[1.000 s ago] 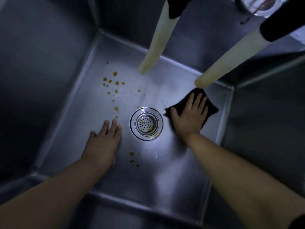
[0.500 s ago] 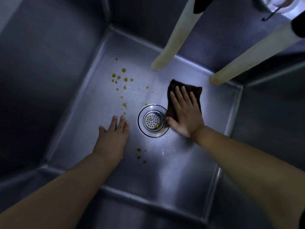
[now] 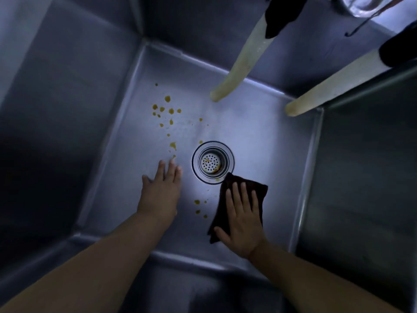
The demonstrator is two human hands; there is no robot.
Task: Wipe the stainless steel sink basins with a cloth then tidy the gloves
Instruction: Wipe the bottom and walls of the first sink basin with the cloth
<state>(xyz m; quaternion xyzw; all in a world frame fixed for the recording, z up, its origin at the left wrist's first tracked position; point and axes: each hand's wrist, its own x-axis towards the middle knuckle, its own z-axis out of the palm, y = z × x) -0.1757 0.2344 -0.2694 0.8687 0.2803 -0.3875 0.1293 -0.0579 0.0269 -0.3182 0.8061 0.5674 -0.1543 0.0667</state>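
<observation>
A deep stainless steel sink basin (image 3: 266, 141) fills the view, with a round drain strainer (image 3: 212, 162) in its floor. My right hand (image 3: 242, 219) presses flat on a dark cloth (image 3: 259, 190) just below and right of the drain. My left hand (image 3: 163, 192) rests flat on the basin floor left of the drain, fingers straight. Yellow-brown spots (image 3: 168, 114) dot the floor at upper left, and a few more spots (image 3: 199, 207) lie between my hands. No gloves are seen for certain.
Two pale hoses (image 3: 239, 66) (image 3: 334, 86) with dark tops hang from the upper right into the basin. A glass vessel (image 3: 365, 5) sits at the top right edge. Steep steel walls (image 3: 56, 109) enclose the floor; a second basin wall (image 3: 365, 177) lies right.
My right hand slid the cloth from above and right of the drain down to below and right of it. My left hand stayed in place.
</observation>
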